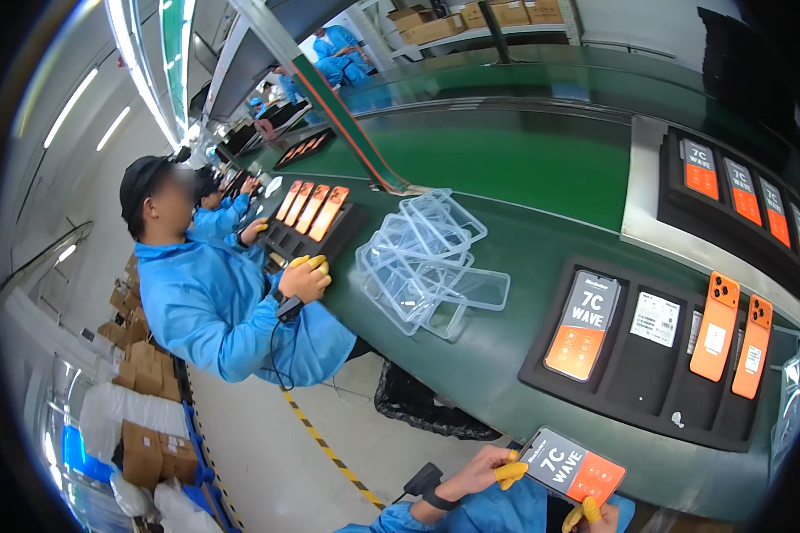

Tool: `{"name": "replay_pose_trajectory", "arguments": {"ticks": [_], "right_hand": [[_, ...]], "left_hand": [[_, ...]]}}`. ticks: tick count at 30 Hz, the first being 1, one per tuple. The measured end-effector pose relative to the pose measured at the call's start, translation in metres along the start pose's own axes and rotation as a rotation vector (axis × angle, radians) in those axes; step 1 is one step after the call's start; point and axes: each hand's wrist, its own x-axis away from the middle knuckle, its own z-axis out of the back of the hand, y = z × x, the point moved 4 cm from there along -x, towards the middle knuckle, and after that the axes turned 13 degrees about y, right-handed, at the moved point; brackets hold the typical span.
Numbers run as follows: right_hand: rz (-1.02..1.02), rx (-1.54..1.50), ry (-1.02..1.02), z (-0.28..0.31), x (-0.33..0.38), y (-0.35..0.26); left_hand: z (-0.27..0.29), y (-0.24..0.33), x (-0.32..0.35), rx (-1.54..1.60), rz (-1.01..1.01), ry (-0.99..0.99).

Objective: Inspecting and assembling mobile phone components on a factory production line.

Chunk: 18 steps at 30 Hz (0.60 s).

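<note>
Steady the phone (571, 469) by its edges, left hand (478, 472) clamped on it at nine o'clock, right hand (599, 519) likewise at six, pressing evenly.

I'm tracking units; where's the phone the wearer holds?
In the head view, the phone is lower right, between left hand and right hand, below the nearer black tray.

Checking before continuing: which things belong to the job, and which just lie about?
In the job:
phone between left hand and right hand
nearest black tray
two orange phones on it

Apparently lying about:
cardboard boxes at lower left
black plastic bag
</note>
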Motion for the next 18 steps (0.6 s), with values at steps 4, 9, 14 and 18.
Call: {"name": "replay_pose_trajectory", "arguments": {"ticks": [4,9,14,18], "right_hand": [[-0.002,-0.141,0.021,0.003,-0.002,0.007],[0.02,-0.155,0.089,0.013,0.005,0.021],[0.035,-0.061,0.123,0.02,0.003,0.027],[0.073,0.036,-0.017,-0.004,-0.004,-0.015]], "left_hand": [[-0.001,-0.004,0.005,0.027,0.02,0.04],[-0.013,-0.001,0.02,-0.012,0.092,0.159],[-0.014,-0.007,0.022,0.009,0.059,0.237],[-0.013,0.018,0.027,-0.037,0.006,0.411]]}}
